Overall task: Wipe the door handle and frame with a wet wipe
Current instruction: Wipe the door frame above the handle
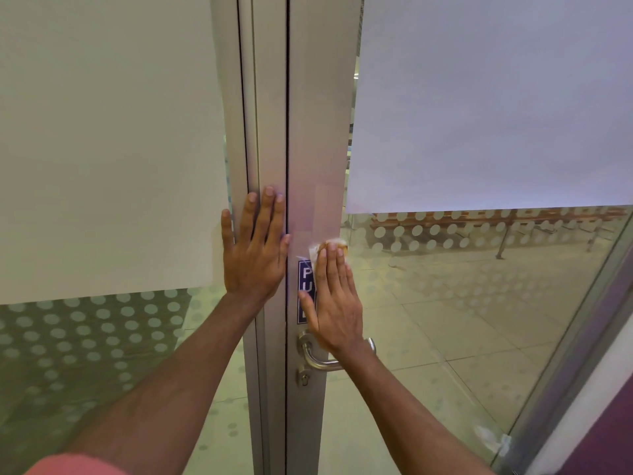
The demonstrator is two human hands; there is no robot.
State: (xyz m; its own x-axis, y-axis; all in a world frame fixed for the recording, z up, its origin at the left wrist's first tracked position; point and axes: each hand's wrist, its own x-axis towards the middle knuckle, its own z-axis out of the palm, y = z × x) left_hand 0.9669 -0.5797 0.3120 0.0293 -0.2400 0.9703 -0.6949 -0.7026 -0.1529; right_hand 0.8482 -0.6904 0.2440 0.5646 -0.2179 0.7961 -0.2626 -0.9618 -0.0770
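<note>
A grey metal door frame runs up the middle between two frosted glass panes. My right hand lies flat on the frame with a white wet wipe pressed under its fingertips, just above a blue "PULL" sticker that it partly hides. Below my right wrist, the silver lever door handle juts out, with a keyhole under it. My left hand rests flat, fingers spread, on the fixed frame post to the left, holding nothing.
Frosted film with a dotted band covers both glass panes. Through the right pane I see a tiled floor and a wooden bench. A crumpled white scrap lies at the pane's lower right edge.
</note>
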